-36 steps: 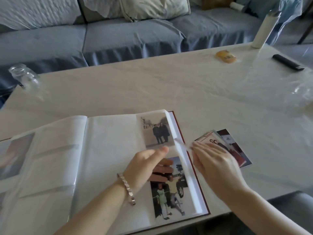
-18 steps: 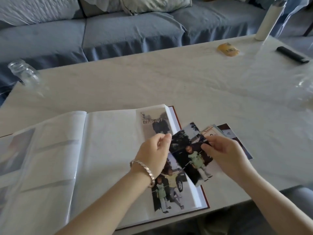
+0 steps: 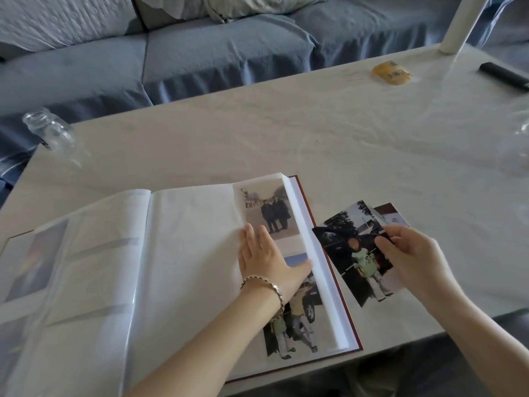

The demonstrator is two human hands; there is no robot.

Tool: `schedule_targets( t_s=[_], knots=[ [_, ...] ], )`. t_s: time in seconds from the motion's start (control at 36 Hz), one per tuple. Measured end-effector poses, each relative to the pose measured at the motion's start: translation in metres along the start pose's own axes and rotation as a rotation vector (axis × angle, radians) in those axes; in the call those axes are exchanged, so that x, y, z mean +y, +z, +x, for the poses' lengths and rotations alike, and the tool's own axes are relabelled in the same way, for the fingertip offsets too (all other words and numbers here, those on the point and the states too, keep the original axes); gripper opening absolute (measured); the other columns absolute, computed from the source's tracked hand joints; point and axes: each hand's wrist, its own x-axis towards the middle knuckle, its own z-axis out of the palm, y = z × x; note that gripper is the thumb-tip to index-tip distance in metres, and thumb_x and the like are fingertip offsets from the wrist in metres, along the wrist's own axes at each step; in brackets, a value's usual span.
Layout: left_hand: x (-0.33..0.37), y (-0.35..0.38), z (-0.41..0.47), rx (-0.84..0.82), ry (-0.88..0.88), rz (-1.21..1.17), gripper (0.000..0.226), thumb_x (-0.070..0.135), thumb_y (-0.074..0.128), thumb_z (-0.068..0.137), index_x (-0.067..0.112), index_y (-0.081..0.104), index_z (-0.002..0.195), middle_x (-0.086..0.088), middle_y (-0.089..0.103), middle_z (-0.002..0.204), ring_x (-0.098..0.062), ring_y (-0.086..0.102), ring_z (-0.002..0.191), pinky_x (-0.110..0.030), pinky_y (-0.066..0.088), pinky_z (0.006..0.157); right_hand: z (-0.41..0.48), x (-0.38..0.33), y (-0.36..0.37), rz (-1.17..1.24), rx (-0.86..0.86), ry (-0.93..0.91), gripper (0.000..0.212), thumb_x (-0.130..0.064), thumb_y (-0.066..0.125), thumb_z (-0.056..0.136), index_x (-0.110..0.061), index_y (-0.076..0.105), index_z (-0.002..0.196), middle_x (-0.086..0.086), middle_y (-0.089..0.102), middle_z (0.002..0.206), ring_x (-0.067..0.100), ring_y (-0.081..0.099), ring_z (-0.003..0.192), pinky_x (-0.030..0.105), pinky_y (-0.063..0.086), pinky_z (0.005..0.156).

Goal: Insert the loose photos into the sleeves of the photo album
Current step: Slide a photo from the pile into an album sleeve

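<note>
We see the photo album (image 3: 194, 242) lying open at the near edge of the table (image 3: 286, 133), its red cover edge showing along the right side. The right-hand page has two sleeves with prints in them: the upper sleeve photo (image 3: 267, 212) shows two figures in dark coats, and the lower sleeve photo (image 3: 299, 319) shows people beside a car. The left hand (image 3: 266, 259) lies flat across this page between them, fingers straight and pressing the sheet down, thumb reaching toward the page edge, and its wrist, with a bracelet (image 3: 264, 285) on it, covers part of the lower print. On the far left leaf we make out one blurred picture (image 3: 37, 259) behind glossy plastic. Just to the right of the album, the right hand (image 3: 412, 259) pinches a loose photo (image 3: 352, 253) at its right edge, tilted, with its lower corner over the table. Under it a small stack of loose photos (image 3: 393, 213) rests on the table. Further off stand a glass jar (image 3: 48, 130) at the left corner, a yellow packet (image 3: 392, 73), a black bar-shaped object (image 3: 503, 77) and a white bottle (image 3: 461, 27) at the far right. A blue sofa (image 3: 200, 53) runs behind the table.
</note>
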Motion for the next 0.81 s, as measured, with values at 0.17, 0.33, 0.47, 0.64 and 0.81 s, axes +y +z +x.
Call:
schedule_targets(
  t_s=[0.17, 0.33, 0.47, 0.64, 0.81],
  knots=[
    [0.003, 0.011, 0.002, -0.018, -0.048, 0.047, 0.124, 0.077, 0.049, 0.074, 0.008, -0.029, 0.142, -0.014, -0.037, 0.148, -0.028, -0.031, 0.138, -0.038, -0.017, 0.111, -0.004, 0.0, 0.007, 0.036, -0.026, 0.055, 0.012, -0.009, 0.055, 0.091, -0.012, 0.063, 0.1, 0.002, 0.067, 0.083, 0.011, 0.063, 0.074, 0.022, 0.046, 0.058],
    [0.005, 0.01, 0.002, -0.033, -0.036, 0.002, 0.121, 0.069, 0.054, 0.078, 0.009, -0.029, 0.142, -0.01, -0.036, 0.149, -0.024, -0.028, 0.14, -0.034, -0.015, 0.112, -0.011, 0.005, 0.007, 0.024, -0.067, 0.1, 0.021, -0.009, 0.053, 0.091, -0.009, 0.06, 0.111, 0.008, 0.066, 0.095, 0.018, 0.065, 0.083, 0.019, 0.051, 0.057],
    [0.005, 0.006, 0.006, -0.059, -0.041, -0.016, 0.12, 0.065, 0.058, 0.078, 0.01, -0.028, 0.143, -0.007, -0.035, 0.15, -0.023, -0.027, 0.14, -0.034, -0.012, 0.113, -0.013, 0.009, 0.002, 0.054, -0.093, 0.154, 0.017, -0.013, 0.054, 0.091, -0.013, 0.059, 0.107, 0.006, 0.066, 0.094, 0.017, 0.065, 0.082, 0.02, 0.05, 0.056],
    [0.001, -0.003, 0.005, -0.047, -0.034, -0.13, 0.115, 0.044, 0.067, 0.08, 0.014, -0.023, 0.145, 0.0, -0.026, 0.154, -0.018, -0.019, 0.143, -0.033, -0.004, 0.116, -0.013, 0.012, 0.0, 0.069, -0.111, 0.172, 0.009, -0.013, 0.055, 0.09, -0.018, 0.06, 0.097, 0.001, 0.066, 0.085, 0.015, 0.065, 0.078, 0.024, 0.051, 0.059],
    [-0.02, -0.029, -0.005, 0.079, 0.027, -0.523, 0.093, 0.014, 0.072, 0.075, 0.026, 0.013, 0.146, -0.002, 0.034, 0.143, -0.021, 0.047, 0.122, -0.031, 0.044, 0.1, -0.014, 0.006, 0.002, 0.193, -0.138, 0.243, 0.02, -0.012, 0.05, 0.094, -0.018, 0.061, 0.079, 0.007, 0.065, 0.078, 0.02, 0.063, 0.07, 0.031, 0.05, 0.056]
  ],
)
